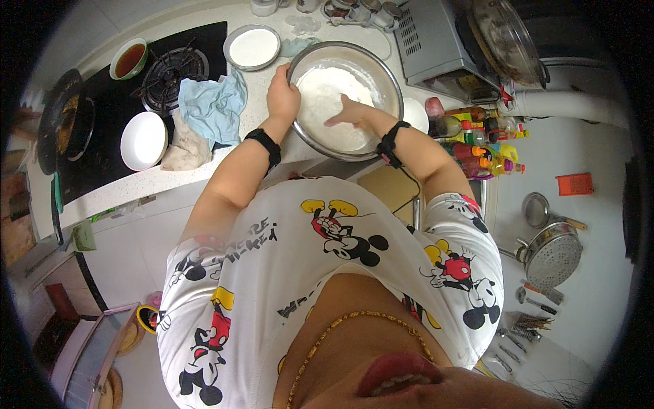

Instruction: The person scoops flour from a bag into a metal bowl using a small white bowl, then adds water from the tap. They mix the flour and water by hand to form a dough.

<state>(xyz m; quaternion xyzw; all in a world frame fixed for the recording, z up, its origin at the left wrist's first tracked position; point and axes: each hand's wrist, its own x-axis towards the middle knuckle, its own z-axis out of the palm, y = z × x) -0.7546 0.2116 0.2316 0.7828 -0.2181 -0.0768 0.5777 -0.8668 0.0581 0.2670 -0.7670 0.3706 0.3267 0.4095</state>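
Note:
A large stainless steel bowl (397, 92) holds white flour (332, 82) with a paler, wetter-looking patch near its middle. My left hand (284, 94) grips the bowl's rim on the left side. Inside the bowl is my right hand (350, 112), its thumb and fingers spread at the surface of the flour mixture; whether the fingertips hold any of it cannot be told. A smaller metal bowl of white powder (254, 47) stands just beyond my left hand. A white bowl (416, 115) is partly hidden behind the large bowl's right side.
Left of me are a black gas hob (110, 97), a bowl of brown liquid (130, 60), a wok (59, 122), a white bowl (144, 141) and a light blue cloth (214, 105). Right of the large bowl stand a microwave oven (434, 61) and several sauce bottles (475, 135).

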